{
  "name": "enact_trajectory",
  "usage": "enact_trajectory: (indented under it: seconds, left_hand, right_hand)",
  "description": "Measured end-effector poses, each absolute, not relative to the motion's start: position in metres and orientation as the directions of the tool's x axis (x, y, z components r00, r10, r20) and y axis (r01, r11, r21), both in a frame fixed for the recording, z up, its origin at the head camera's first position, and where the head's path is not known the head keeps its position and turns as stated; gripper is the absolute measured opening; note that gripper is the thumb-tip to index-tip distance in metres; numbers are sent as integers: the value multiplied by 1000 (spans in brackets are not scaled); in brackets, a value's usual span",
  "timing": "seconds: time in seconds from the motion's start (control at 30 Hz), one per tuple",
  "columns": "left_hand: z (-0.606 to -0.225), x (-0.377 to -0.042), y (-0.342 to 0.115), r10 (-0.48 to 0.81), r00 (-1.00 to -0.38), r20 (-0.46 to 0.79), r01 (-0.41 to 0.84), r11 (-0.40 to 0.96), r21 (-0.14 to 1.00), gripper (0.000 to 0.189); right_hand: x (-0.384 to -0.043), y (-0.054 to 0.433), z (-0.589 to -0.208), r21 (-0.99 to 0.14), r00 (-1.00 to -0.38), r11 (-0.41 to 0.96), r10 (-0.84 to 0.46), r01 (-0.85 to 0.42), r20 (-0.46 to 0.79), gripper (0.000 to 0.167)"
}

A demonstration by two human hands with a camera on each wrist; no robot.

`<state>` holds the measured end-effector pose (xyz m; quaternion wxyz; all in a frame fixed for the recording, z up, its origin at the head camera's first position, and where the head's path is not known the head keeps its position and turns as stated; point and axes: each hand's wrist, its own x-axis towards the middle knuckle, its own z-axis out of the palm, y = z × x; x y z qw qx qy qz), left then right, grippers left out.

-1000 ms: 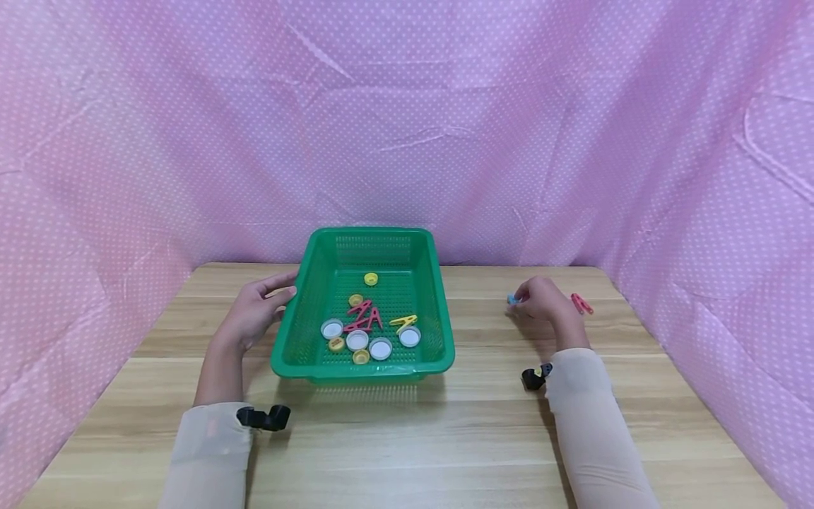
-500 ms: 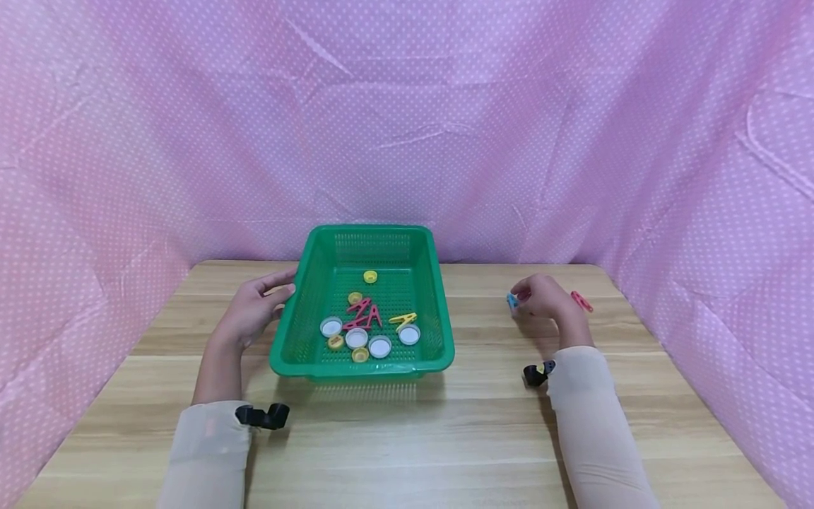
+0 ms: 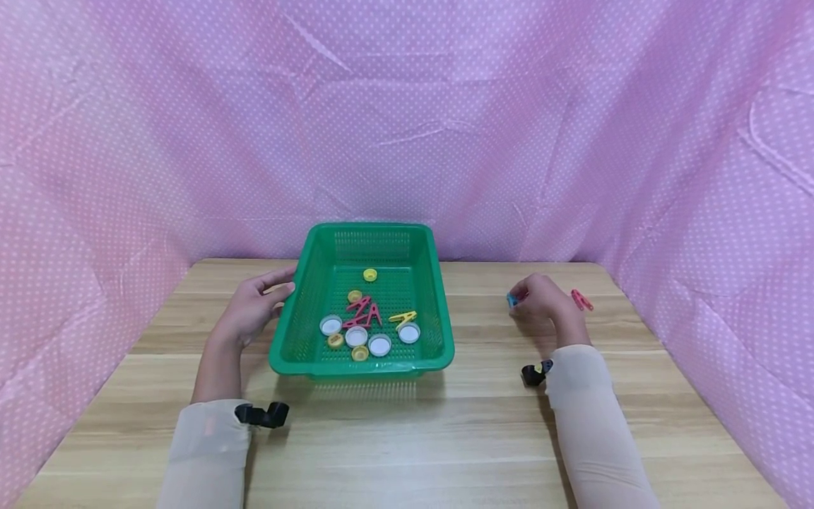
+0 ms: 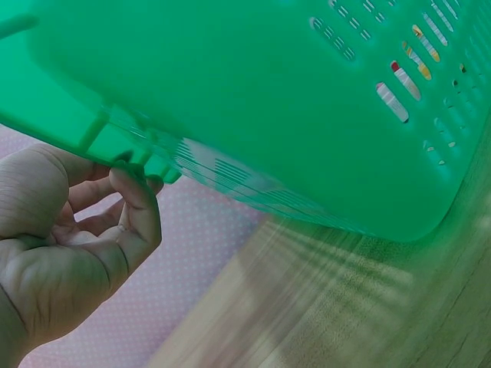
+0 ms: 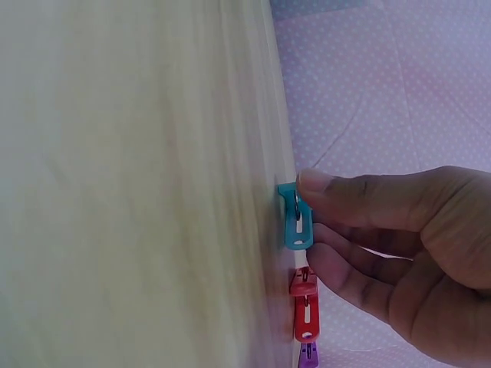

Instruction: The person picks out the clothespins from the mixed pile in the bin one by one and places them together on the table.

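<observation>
We're seeing the left hand [image 3: 251,307] gripping the left rim of the green plastic basket [image 3: 356,369], thumb and fingers pinching the edge. The right hand [image 3: 540,300] is pinching a blue clothespin [image 3: 511,300], off to the right toward the far edge of the wooden table [image 3: 407,445]; we aren't managing to tell if the clothespin is touching wood.

Edges: the basket's far rim is overlapping the table's far edge in the head view, the pink dotted curtain [image 3: 407,120] hanging right behind. One red clothespin [image 3: 581,300] is lying just right of the right hand, near the table's right edge. Room: wood is stretching between the basket's right rim and the right hand, and more is spreading in front, between the two sleeves [image 3: 600,424].

The head view is giving us the contents: four white caps [image 3: 379,345], four yellow caps [image 3: 370,275], a yellow clothespin [image 3: 403,318], and a cluster of red clothespins [image 3: 374,314]. The left wrist view is showing only the slotted outside [image 4: 230,115], coloured bits [image 4: 393,103] peeking through. The right wrist view is adding a purple clothespin [image 5: 308,356], partly cut off by the frame; we aren't spotting it from the head.
</observation>
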<state>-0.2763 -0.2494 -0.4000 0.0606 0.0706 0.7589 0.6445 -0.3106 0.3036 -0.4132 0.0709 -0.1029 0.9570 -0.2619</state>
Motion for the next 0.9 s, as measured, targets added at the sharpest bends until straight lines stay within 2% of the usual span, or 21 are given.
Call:
enact_trajectory:
  seconds: [0.57, 0.9]
  left_hand:
    - [-399, -277, -248, 199, -980, -22, 12, 170, 985, 55]
    - [-398, -275, -252, 203, -979, -24, 13, 181, 983, 56]
  right_hand:
    - [-306, 304, -410, -507, -976, 853, -196, -123, -92, 31]
    - [-310, 300, -405, -567, -978, 816, -192, -111, -84, 38]
